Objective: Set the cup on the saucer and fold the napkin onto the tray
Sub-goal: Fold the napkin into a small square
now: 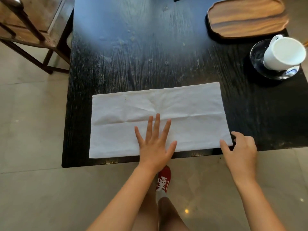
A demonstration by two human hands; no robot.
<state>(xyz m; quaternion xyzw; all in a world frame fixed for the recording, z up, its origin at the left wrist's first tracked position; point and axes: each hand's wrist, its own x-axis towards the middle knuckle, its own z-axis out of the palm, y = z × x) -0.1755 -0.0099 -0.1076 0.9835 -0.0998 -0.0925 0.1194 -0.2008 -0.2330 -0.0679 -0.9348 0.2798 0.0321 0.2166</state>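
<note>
From the head view, the white napkin is lying flat near the front edge of the black table, folded into a long rectangle. The left hand is pressing on it with straight, spread fingers. The right hand is pinching the napkin's near right corner between thumb and curled fingers. The white cup is standing on the glass saucer at the right side. The wooden tray is sitting just behind them, apart from the napkin.
</note>
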